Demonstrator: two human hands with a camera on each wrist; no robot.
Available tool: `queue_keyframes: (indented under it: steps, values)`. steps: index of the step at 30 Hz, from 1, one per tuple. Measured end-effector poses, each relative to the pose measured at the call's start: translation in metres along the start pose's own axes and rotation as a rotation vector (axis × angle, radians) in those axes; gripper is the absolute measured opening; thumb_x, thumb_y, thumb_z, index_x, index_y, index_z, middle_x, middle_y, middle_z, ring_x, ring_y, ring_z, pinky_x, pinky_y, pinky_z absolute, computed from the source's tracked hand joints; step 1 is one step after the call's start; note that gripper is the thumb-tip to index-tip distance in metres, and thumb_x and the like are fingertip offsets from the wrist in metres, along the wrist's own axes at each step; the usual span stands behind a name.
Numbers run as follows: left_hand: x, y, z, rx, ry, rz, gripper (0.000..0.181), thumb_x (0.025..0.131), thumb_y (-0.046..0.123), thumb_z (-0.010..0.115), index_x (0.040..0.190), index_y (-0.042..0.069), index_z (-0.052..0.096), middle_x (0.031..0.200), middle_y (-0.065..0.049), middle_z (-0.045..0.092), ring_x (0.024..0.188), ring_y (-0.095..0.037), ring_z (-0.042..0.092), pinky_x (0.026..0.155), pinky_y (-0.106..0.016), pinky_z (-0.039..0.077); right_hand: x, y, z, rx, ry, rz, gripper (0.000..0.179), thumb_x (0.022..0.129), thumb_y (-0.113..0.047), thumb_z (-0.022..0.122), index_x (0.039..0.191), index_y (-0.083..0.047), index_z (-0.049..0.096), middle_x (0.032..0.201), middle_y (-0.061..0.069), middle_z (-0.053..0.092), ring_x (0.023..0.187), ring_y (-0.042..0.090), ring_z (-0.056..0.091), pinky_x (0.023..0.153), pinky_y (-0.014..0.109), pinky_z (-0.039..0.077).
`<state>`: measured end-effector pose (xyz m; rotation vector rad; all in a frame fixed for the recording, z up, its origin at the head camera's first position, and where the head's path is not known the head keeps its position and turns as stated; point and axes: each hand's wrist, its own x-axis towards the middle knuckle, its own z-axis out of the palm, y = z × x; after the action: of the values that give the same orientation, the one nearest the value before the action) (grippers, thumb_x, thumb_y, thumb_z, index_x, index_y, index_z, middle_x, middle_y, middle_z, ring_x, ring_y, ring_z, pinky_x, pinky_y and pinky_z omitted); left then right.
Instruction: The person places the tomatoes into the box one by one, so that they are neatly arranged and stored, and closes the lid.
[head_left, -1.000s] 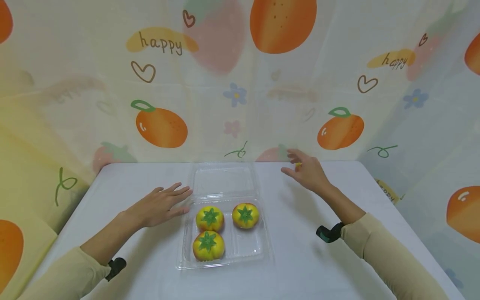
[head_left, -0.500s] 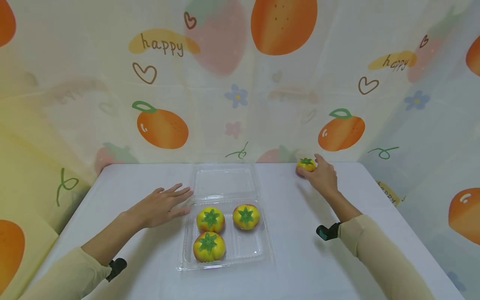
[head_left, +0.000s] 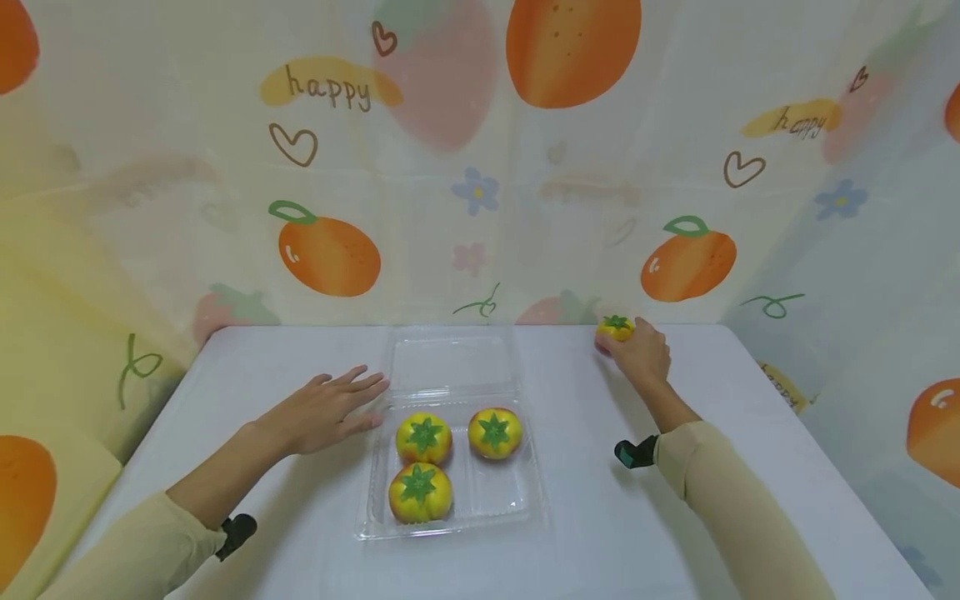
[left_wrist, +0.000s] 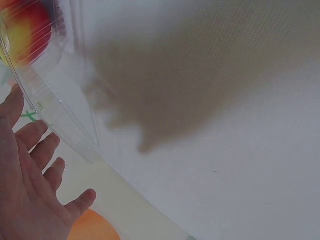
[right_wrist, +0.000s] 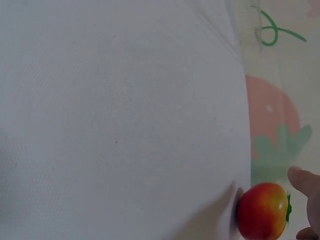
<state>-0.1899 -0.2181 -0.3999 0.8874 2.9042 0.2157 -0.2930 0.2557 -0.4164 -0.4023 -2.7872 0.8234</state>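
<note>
At the table's far edge, my right hand (head_left: 647, 348) grips a yellow-red tomato (head_left: 615, 328) with a green star-shaped top, the thumb on its near side and the fingers beyond. The same tomato (right_wrist: 263, 212) is low in the right wrist view, beside the thumb. My left hand (head_left: 326, 414), fingers spread and straight, hovers by the left side of a clear plastic clamshell box (head_left: 491, 500). In the box lie three similar tomatoes: two in the left half, a front one (head_left: 421, 493) and a back one (head_left: 423, 438), and another (head_left: 495, 433) at the back right.
The box's transparent lid (head_left: 453, 362) lies folded back toward the far edge. A white cloth covers the table (head_left: 585, 517). A fruit-printed curtain (head_left: 525, 208) stands right behind it and along both sides.
My right hand has moved right and down around the far tomato, uncovering its top, and its fingers have drawn in on it. The left hand and the box have stayed put.
</note>
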Motion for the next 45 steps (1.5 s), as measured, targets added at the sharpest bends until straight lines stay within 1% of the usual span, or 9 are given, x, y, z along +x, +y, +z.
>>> queue_keyframes:
  steps: [4,13,18,21,25,28,35,41,45]
  values:
    - [0.001,0.001,-0.002,-0.002,0.002,0.007,0.063,0.102,0.048,0.049,0.151,0.009,0.043,0.155,-0.012,0.042,0.145,-0.04,0.031,0.107,-0.068,0.031,0.0,0.001,0.003,-0.019,0.006,0.015,0.069,0.088,-0.047,0.07,0.127,0.008,0.052,0.119,0.028,0.062,0.102,0.043,0.059,0.088,0.053,0.05]
    - [-0.001,0.002,-0.002,-0.001,0.004,0.004,0.064,0.102,0.049,0.048,0.151,0.009,0.043,0.155,-0.012,0.042,0.145,-0.04,0.032,0.107,-0.067,0.032,0.006,0.006,0.013,-0.013,0.035,0.052,0.067,0.087,-0.05,0.069,0.119,0.007,0.056,0.111,0.026,0.064,0.098,0.042,0.06,0.082,0.051,0.05]
    - [0.0,0.001,-0.001,-0.01,0.001,0.001,0.064,0.102,0.049,0.049,0.151,0.009,0.043,0.155,-0.011,0.041,0.145,-0.04,0.031,0.108,-0.067,0.031,0.006,0.005,0.017,0.004,0.032,0.089,0.062,0.09,-0.049,0.068,0.113,0.007,0.056,0.104,0.023,0.063,0.091,0.037,0.059,0.078,0.045,0.049]
    - [0.0,0.002,0.0,-0.014,-0.007,-0.001,0.064,0.102,0.049,0.049,0.151,0.009,0.042,0.155,-0.011,0.041,0.145,-0.04,0.03,0.108,-0.067,0.031,0.006,0.005,0.017,0.025,0.019,0.109,0.06,0.092,-0.046,0.068,0.115,0.008,0.056,0.103,0.023,0.062,0.091,0.036,0.057,0.078,0.043,0.048]
    - [0.0,0.002,0.0,-0.016,-0.014,-0.001,0.064,0.102,0.049,0.049,0.152,0.009,0.042,0.156,-0.011,0.04,0.146,-0.04,0.029,0.108,-0.067,0.03,0.007,0.007,0.018,0.043,0.001,0.118,0.057,0.095,-0.041,0.067,0.12,0.009,0.054,0.109,0.025,0.061,0.096,0.037,0.056,0.087,0.047,0.049]
    - [0.0,0.002,-0.002,-0.011,-0.011,0.0,0.064,0.102,0.048,0.049,0.151,0.008,0.042,0.155,-0.011,0.041,0.145,-0.04,0.03,0.108,-0.068,0.03,0.009,0.008,0.018,0.057,-0.01,0.101,0.055,0.096,-0.037,0.066,0.123,0.01,0.053,0.114,0.026,0.06,0.101,0.039,0.056,0.094,0.05,0.048]
    - [0.001,0.004,-0.004,-0.015,-0.012,-0.003,0.063,0.102,0.047,0.049,0.151,0.008,0.042,0.155,-0.012,0.041,0.145,-0.04,0.029,0.108,-0.068,0.03,0.011,0.013,0.012,0.045,-0.05,0.015,0.055,0.096,-0.034,0.067,0.124,0.01,0.053,0.118,0.028,0.06,0.104,0.041,0.055,0.095,0.052,0.046]
    - [0.002,0.003,-0.003,-0.016,-0.014,0.002,0.064,0.102,0.048,0.047,0.152,0.009,0.041,0.156,-0.011,0.04,0.146,-0.039,0.029,0.108,-0.067,0.03,0.008,0.022,-0.002,0.004,-0.134,-0.087,0.06,0.097,-0.031,0.065,0.136,0.011,0.047,0.129,0.031,0.055,0.112,0.044,0.053,0.102,0.057,0.043]
    - [0.0,0.002,-0.002,-0.014,-0.014,-0.003,0.064,0.102,0.048,0.048,0.152,0.009,0.041,0.156,-0.011,0.041,0.146,-0.039,0.029,0.108,-0.068,0.03,0.006,0.028,-0.009,-0.01,-0.188,-0.141,0.066,0.097,-0.029,0.066,0.141,0.013,0.042,0.132,0.033,0.053,0.112,0.044,0.052,0.101,0.056,0.045]
